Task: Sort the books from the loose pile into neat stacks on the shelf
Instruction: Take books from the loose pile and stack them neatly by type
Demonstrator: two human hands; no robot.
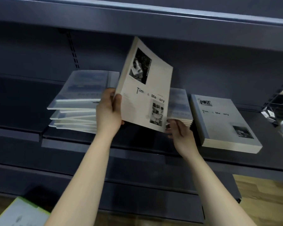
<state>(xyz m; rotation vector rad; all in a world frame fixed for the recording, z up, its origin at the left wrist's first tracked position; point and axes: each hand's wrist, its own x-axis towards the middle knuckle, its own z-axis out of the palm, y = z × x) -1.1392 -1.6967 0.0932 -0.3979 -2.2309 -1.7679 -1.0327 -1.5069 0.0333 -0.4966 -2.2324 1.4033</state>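
I hold a pale book titled "Time & Memory" (pixel 145 88) tilted upright above the dark shelf (pixel 137 141). My left hand (pixel 109 110) grips its left spine edge, thumb on the cover. My right hand (pixel 178 132) pinches its lower right corner. A loose, skewed pile of bluish books (pixel 75 111) lies to the left on the shelf. Behind the held book sits a small stack of blue-covered books (pixel 181 108). At the right lies a neat stack of "Time & Memory" books (pixel 224 126).
An upper shelf (pixel 137 18) overhangs the working shelf, and a slotted upright (pixel 73 49) runs down the back panel. A wire rack with items (pixel 279 101) stands at the far right. A green-edged book (pixel 20 214) lies low at the bottom left. Wooden floor (pixel 265 199) shows below.
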